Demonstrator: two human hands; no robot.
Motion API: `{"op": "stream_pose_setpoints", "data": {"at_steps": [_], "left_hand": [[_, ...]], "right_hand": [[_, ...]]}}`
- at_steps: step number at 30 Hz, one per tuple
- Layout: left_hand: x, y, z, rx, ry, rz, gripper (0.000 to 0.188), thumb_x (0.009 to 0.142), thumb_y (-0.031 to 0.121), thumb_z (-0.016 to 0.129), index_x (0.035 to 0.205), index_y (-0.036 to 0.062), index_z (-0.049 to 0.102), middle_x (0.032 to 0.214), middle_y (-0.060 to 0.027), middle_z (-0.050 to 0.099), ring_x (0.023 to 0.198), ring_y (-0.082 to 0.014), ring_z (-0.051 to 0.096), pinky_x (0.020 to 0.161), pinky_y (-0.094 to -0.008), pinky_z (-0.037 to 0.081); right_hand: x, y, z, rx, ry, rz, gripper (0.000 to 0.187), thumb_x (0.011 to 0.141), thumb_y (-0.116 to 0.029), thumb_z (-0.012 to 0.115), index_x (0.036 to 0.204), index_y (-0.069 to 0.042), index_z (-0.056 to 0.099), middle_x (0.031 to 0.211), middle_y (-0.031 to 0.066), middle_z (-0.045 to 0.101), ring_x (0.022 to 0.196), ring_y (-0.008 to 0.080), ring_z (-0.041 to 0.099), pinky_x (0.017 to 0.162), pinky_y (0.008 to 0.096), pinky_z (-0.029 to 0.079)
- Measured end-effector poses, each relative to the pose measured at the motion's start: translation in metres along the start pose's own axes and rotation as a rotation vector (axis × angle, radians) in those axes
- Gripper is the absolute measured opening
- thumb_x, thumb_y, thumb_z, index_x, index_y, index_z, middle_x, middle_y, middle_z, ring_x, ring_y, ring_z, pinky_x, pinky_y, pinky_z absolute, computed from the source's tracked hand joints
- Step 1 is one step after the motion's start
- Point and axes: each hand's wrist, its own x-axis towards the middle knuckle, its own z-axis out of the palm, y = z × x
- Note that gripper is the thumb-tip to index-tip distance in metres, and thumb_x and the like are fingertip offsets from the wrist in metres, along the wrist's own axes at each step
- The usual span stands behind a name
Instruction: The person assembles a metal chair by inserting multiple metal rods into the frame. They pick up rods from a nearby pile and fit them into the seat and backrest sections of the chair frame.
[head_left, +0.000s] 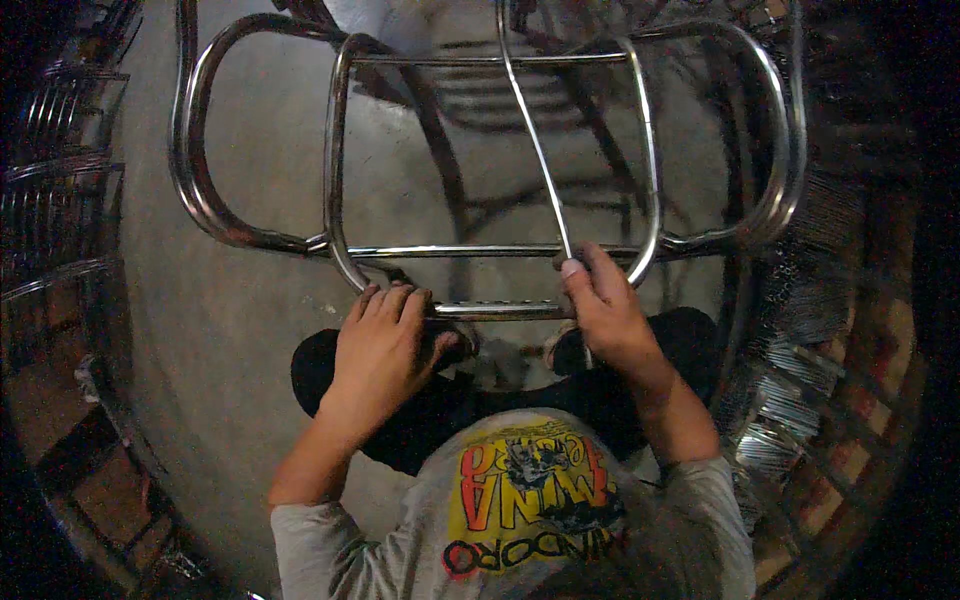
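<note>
The frame (500,251) spanned the upper centre. At centre left, the left hand (388,325) grasped its near bar, seemingly for steadiness; at centre right, the right hand (607,312) clasped the rod (543,170), probably controlling its slant.

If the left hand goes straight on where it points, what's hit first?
For the left hand, likely the short dark curved bar just ahead, then the chrome crossbar; relative heights are unclear.

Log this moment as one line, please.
Left hand: on near bar of metal frame | Right hand: gripping thin metal rod | Rod: extends away from person
</note>
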Motion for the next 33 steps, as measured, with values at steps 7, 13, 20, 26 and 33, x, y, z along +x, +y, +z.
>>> {"op": "stream_pose_setpoints", "data": {"at_steps": [7,13,20,26,33], "left_hand": [[-0.018,-0.061,-0.008,0.139,0.190,-0.101,0.057,0.065,0.032,0.083,0.113,0.0097,0.062,0.127,-0.0135,0.054,0.123,-0.0352,0.048,0.101,-0.0496,0.039],[-0.013,-0.064,-0.002,-0.043,0.115,-0.158,0.054,0.063,0.032,0.084,0.110,0.0139,0.065,0.125,-0.0123,0.051,0.121,-0.0401,0.045,0.100,-0.0508,0.040],[-0.015,-0.050,-0.005,-0.037,-0.034,-0.218,0.045,0.064,0.032,0.084,0.104,0.0170,0.069,0.126,-0.0113,0.051,0.126,-0.0415,0.036,0.103,-0.0526,0.035],[-0.011,-0.050,-0.005,0.024,0.005,-0.163,0.043,0.064,0.030,0.084,0.103,0.0169,0.070,0.125,-0.0111,0.053,0.126,-0.0408,0.037,0.104,-0.0522,0.035],[-0.006,-0.049,-0.010,-0.083,0.018,-0.214,0.041,0.063,0.030,0.085,0.099,0.0164,0.070,0.126,-0.0085,0.052,0.125,-0.0406,0.038,0.102,-0.0503,0.038]], "right_hand": [[-0.009,-0.012,-0.005,0.023,-0.063,0.118,0.043,0.099,-0.032,0.046,0.124,0.003,0.049,0.099,0.0198,0.060,0.095,0.0285,0.060,0.089,0.0404,0.046],[-0.015,-0.007,-0.016,0.197,-0.102,0.251,0.036,0.097,-0.029,0.052,0.120,0.000,0.051,0.095,0.0100,0.058,0.088,0.0192,0.055,0.079,0.0338,0.044],[-0.014,-0.006,-0.025,0.311,-0.134,0.255,0.042,0.093,-0.041,0.058,0.112,-0.004,0.053,0.082,-0.0018,0.050,0.072,0.0063,0.045,0.061,0.0234,0.036],[-0.016,-0.006,-0.024,0.304,-0.074,0.225,0.042,0.092,-0.041,0.058,0.112,-0.004,0.053,0.080,-0.0029,0.048,0.072,0.0073,0.045,0.062,0.0242,0.036],[-0.013,-0.013,-0.026,0.293,-0.108,0.268,0.040,0.096,-0.033,0.054,0.121,-0.002,0.050,0.092,0.0036,0.056,0.074,0.0113,0.050,0.065,0.0271,0.044]]}}
